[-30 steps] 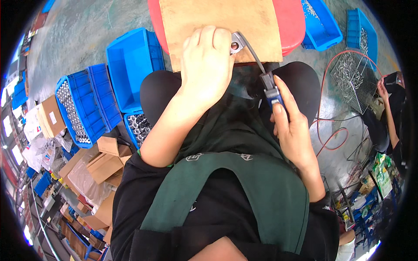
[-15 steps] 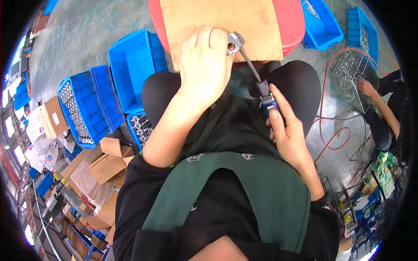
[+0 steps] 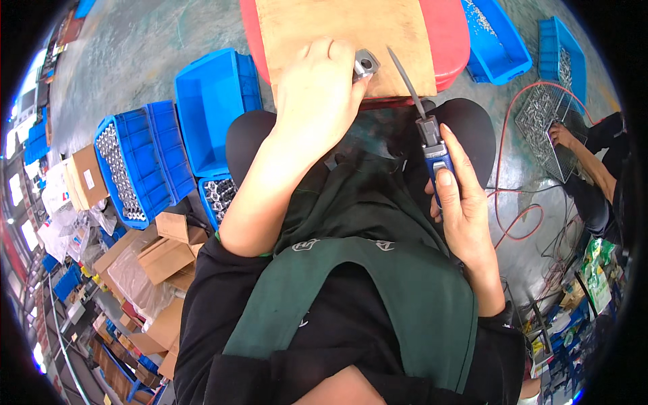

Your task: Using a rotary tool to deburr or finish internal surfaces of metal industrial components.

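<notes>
Deburring step: metal part (image 3: pixel 365 65) is gripped by left hand (image 3: pixel 317 101) on board (image 3: pixel 344 34); blade tool (image 3: pixel 428 138), clasped in right hand (image 3: pixel 462 202) beside board, is judged to need re-aiming at bore.

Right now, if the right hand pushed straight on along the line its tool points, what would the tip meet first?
Probably the wooden board: the right hand aims its thin-bladed tool up over the board's near edge, just right of the small metal part under the left hand. Height above the board is unclear.
</notes>
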A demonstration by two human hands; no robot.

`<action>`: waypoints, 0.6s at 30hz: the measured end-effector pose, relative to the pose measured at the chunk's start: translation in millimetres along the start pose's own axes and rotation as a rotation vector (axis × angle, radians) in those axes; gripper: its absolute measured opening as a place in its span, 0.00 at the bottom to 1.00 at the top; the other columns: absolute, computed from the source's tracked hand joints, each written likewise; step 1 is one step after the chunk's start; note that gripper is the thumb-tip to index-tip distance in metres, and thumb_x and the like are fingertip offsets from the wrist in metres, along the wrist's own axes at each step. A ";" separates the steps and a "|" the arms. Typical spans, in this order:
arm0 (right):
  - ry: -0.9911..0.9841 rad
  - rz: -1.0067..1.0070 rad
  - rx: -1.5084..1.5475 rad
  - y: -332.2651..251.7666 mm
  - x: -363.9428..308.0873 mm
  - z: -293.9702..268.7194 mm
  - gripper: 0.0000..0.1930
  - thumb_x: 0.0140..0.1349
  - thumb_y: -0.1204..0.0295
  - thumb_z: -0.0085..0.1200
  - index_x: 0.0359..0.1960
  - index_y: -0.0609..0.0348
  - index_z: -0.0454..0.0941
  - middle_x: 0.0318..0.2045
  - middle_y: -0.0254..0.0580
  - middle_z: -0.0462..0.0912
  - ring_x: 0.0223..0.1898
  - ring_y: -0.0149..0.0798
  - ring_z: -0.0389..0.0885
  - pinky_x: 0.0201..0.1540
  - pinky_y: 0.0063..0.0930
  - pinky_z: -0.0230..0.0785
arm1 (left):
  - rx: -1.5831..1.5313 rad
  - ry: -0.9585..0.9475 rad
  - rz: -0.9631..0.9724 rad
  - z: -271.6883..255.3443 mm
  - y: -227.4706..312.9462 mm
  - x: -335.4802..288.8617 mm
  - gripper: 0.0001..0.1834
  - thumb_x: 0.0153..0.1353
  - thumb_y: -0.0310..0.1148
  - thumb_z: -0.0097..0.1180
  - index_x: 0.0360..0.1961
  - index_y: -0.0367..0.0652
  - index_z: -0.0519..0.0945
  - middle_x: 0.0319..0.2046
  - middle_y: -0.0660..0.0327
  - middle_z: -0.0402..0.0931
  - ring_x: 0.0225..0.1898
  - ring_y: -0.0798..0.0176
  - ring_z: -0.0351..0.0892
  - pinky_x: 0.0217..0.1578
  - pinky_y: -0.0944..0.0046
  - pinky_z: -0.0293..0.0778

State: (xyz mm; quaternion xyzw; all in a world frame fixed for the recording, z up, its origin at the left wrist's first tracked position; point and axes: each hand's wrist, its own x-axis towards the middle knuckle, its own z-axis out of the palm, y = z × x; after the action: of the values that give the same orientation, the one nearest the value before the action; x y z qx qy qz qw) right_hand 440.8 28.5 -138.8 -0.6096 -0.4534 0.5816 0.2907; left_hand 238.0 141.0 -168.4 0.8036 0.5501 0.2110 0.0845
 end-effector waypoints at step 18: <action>0.067 -0.040 -0.346 3.1 20.6 4.9 0.25 0.70 0.72 0.43 0.69 0.46 0.59 0.23 0.28 0.69 0.20 0.21 0.62 0.24 0.18 0.61 | 0.040 -0.005 0.100 12.8 9.2 5.1 0.15 0.43 0.25 0.63 0.34 0.37 0.73 0.33 0.52 0.71 0.39 0.49 0.74 0.40 0.53 0.70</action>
State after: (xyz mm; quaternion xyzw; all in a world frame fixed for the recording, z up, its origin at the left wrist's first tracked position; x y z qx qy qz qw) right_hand 434.9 44.6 -151.5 -0.6604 -0.5489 0.4683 0.2078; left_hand 253.0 143.4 -175.2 0.8320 0.5133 0.2020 0.0593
